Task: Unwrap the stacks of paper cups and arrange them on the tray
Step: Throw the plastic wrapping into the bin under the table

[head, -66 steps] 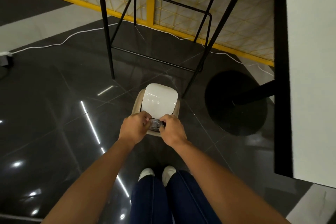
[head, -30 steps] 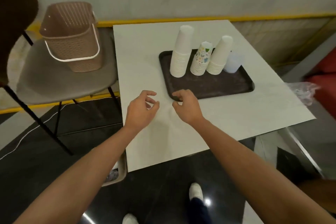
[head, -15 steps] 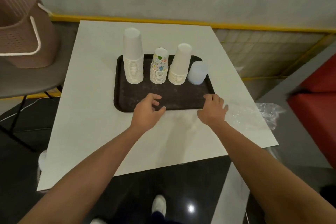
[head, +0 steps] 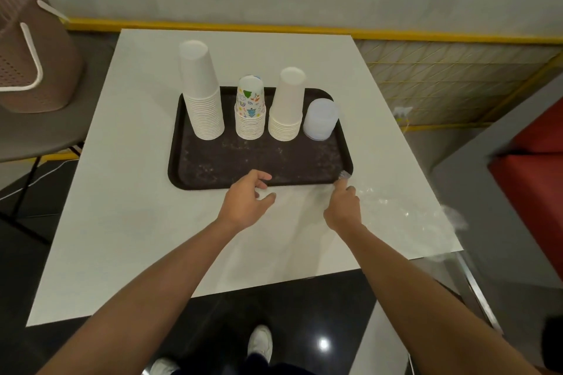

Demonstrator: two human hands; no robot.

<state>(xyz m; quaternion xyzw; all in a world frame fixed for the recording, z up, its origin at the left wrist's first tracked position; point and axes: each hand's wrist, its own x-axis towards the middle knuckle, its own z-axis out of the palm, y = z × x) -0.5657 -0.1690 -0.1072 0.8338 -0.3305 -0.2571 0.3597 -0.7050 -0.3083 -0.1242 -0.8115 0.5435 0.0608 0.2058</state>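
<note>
Cup stacks: four upside-down stacks in a row along the far side of the tray (head: 213, 167): tall white stack (head: 202, 91), patterned stack (head: 250, 108), shorter white stack (head: 287, 105), clear plastic stack (head: 320, 119).
Tray: dark, lying on the white desk (head: 128, 207).
Wrapper: clear plastic wrap (head: 393, 207) spread on the desk right of the tray, running to the desk's right edge.
Right hand (head: 342, 208): at the tray's near right corner, fingers pinched on the wrap's edge.
Left hand (head: 246, 201): over the tray's near rim, fingers loosely curled and parted, empty.
Basket (head: 30, 49): on a chair left of the desk.
</note>
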